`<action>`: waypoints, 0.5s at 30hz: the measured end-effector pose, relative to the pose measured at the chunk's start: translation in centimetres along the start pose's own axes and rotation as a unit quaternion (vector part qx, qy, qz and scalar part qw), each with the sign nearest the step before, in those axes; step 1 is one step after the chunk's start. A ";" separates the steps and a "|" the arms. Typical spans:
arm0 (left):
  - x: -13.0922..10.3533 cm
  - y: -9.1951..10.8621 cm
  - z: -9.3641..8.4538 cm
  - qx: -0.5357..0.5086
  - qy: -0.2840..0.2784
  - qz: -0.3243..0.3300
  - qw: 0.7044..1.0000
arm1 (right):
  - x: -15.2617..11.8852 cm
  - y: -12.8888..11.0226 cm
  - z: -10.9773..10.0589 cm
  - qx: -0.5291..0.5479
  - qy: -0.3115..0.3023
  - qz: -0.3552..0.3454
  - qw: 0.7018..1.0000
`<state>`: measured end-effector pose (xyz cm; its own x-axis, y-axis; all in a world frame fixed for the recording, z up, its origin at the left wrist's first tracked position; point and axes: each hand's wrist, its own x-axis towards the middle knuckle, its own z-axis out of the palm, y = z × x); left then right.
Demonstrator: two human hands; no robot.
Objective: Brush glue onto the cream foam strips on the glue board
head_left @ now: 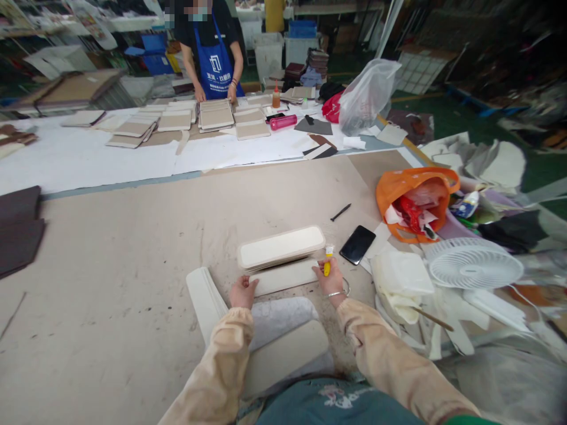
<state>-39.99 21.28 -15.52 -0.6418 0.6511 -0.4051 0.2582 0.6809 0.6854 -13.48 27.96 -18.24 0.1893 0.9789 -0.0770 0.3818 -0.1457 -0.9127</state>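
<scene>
A long cream strip (pixel 286 277) is stretched level between my two hands. My left hand (pixel 243 292) pinches its left end, and my right hand (pixel 331 277) holds its right end along with a yellow-handled tool (pixel 327 267). Just beyond the strip lies a stack of rounded cream panels with tan borders (pixel 282 247). Left of my left hand, several plain cream strips (pixel 206 298) are fanned on the table. Closer to my body, a larger cream panel (pixel 290 354) rests over greyish sheets (pixel 283 319).
A black phone (pixel 358 244) and a dark pen (pixel 341 212) lie right of the stack. Further right are an orange bag (pixel 411 200), a white fan (pixel 476 264) and scraps. Dark sheets (pixel 20 230) sit far left. Across the table a person in a blue apron (pixel 217 65) handles stacked panels (pixel 215 114).
</scene>
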 end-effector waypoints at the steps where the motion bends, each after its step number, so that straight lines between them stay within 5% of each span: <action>1: 0.0 0.0 -0.1 -0.009 0.000 -0.001 1.000 | 0.0 0.0 0.0 0.009 0.001 0.003 1.000; 8: -0.9 -0.3 -0.5 -0.114 -0.014 -0.017 0.993 | -0.6 -0.9 -0.6 0.072 0.003 0.020 0.997; 15: -3.4 0.7 -1.1 -0.277 -0.084 -0.055 0.956 | -1.6 -3.0 -2.2 0.132 -0.005 0.025 0.991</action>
<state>-38.43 19.22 -13.03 -0.5069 0.6619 -0.5522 -0.2556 0.4964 0.8296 -12.92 26.54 -14.45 0.1935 0.9728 -0.1276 0.1211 -0.1527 -0.9808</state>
